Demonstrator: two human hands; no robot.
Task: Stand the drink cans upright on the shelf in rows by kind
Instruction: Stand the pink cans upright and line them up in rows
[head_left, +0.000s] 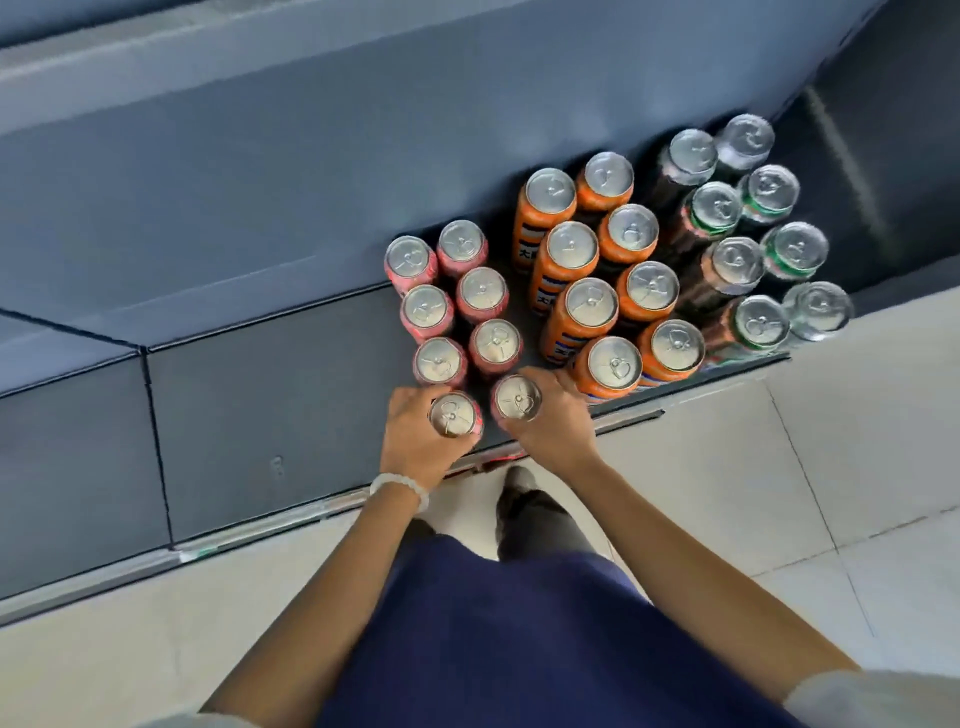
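On the dark shelf (291, 395) stand upright cans in paired rows: short pink cans (483, 291) on the left, tall orange cans (571, 249) in the middle, dark and green-banded cans (737, 260) on the right. My left hand (410, 441) grips a pink can (453, 415) at the shelf's front edge. My right hand (556, 426) grips a second pink can (517, 399) beside it. Both held cans are upright, at the near end of the two pink rows.
The shelf's grey back panel (311, 171) rises behind the cans. A metal price rail (260, 530) runs along the shelf front. Pale floor tiles (831, 467) lie below, with my shoe (519, 499) close to the shelf base. Bare shelf surface extends left of the pink cans.
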